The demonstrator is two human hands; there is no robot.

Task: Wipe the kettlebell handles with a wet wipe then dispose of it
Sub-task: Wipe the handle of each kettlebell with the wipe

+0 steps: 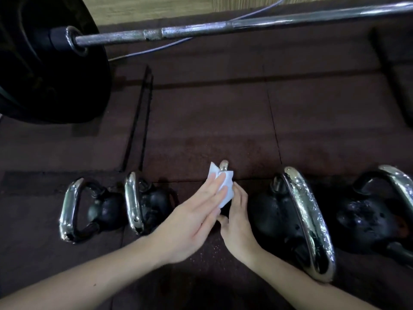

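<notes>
two hands meet at a chrome kettlebell handle (224, 164). left hand (194, 220) fingers straight, pressing a white wet wipe (225, 191) against it. right hand (237, 220) on the far side, fingers loosely bent, grip unclear. four more black kettlebells with chrome handles flank them on dark brown rubber floor tiles (212, 121); nearest right one (290, 215) close by.

A gym: dark rubber floor tiles (212, 121) carry a row of chrome-handled kettlebells (297, 220) and a loaded barbell (201, 32) with a black weight plate (44, 63).
</notes>
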